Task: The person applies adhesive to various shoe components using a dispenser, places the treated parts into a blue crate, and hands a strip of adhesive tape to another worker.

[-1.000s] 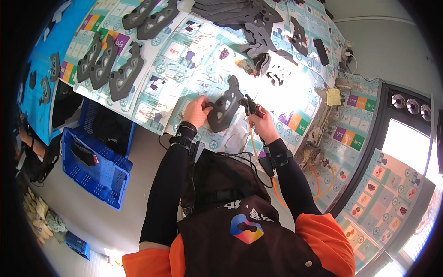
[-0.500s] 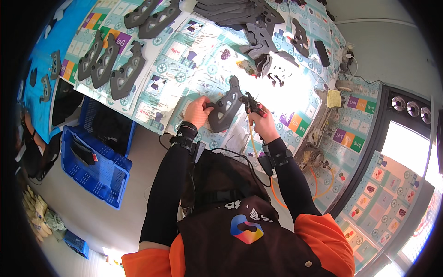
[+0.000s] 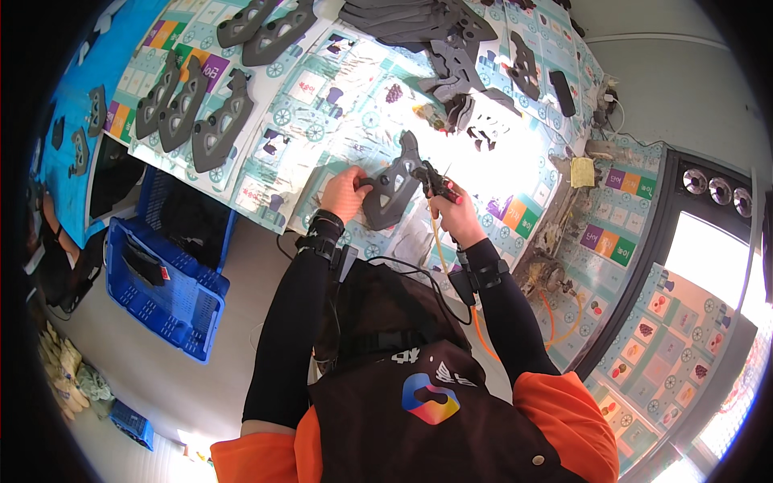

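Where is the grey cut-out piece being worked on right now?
In the head view it lies mid-table, the grey cut-out piece, between the left hand and the right hand.

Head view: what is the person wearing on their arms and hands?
Both forearms wear tight black sleeves under orange upper sleeves. Each wrist carries a black strapped band with a small box, cabled back toward the body. The left hand and right hand are bare.

The left hand (image 3: 345, 193) steadies a dark grey foam piece (image 3: 392, 190) while the right hand (image 3: 455, 216) grips a small tool (image 3: 433, 180).
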The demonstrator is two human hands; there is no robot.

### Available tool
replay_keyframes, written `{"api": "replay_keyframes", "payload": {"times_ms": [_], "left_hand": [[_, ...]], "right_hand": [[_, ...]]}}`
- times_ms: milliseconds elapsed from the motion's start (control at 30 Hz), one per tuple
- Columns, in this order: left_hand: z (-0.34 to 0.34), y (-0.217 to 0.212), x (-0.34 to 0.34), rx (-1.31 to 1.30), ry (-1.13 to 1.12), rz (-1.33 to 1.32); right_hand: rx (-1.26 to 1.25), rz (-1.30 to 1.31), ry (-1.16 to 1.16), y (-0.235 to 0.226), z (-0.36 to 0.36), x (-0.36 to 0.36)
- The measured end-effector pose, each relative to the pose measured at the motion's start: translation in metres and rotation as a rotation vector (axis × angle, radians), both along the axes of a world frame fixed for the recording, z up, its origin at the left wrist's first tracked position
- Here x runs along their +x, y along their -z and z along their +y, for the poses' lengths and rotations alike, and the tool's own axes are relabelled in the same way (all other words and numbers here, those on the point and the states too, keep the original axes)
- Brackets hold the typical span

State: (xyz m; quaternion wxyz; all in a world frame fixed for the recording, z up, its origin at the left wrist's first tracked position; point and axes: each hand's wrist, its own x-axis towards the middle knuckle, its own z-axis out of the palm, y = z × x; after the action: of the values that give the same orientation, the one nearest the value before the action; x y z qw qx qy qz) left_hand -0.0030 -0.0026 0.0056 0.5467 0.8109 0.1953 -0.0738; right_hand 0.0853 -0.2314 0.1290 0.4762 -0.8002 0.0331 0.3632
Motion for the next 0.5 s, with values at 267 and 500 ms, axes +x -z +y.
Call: {"api": "replay_keyframes", "payload": {"times_ms": [267, 500], "left_hand": [[0.0, 0.002, -0.001, 0.021, 0.006, -0.004], [-0.001, 0.004, 0.0, 0.009, -0.006, -0.038]], "right_hand": [[-0.039, -0.01, -0.04, 0.005, -0.007, -0.007], [-0.09, 0.024, -0.029, -0.003, -0.011, -0.012]]}}
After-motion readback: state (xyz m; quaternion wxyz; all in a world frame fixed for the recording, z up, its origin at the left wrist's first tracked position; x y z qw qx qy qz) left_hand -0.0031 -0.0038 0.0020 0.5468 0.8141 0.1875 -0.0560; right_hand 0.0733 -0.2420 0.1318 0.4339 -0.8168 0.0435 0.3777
